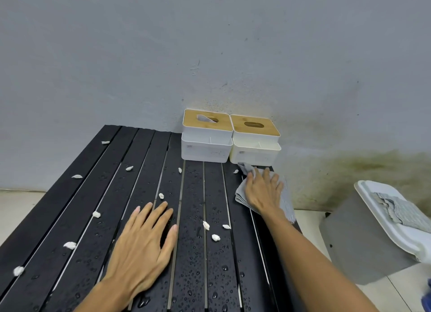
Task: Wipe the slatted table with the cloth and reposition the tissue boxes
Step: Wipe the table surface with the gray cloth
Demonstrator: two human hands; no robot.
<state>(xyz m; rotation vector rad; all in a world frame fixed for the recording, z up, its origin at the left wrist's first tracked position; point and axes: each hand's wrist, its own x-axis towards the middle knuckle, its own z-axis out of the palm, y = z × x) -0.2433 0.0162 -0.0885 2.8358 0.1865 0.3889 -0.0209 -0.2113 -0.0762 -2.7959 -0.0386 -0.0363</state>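
Observation:
The black slatted table [77,218] is wet with water drops and strewn with several small white paper scraps [215,237]. Two white tissue boxes with wooden lids stand side by side at its far right corner against the wall: the left box [206,146] and the right box [255,148]. My right hand [263,191] lies flat on a grey cloth [285,206] at the table's right edge, just in front of the right box. My left hand [144,244] rests palm down on the slats at the middle, fingers spread, holding nothing.
A grey bin [356,239] with a white rim and a patterned cloth draped over it stands on the tiled floor to the right of the table. The stained grey wall [210,55] runs directly behind the table.

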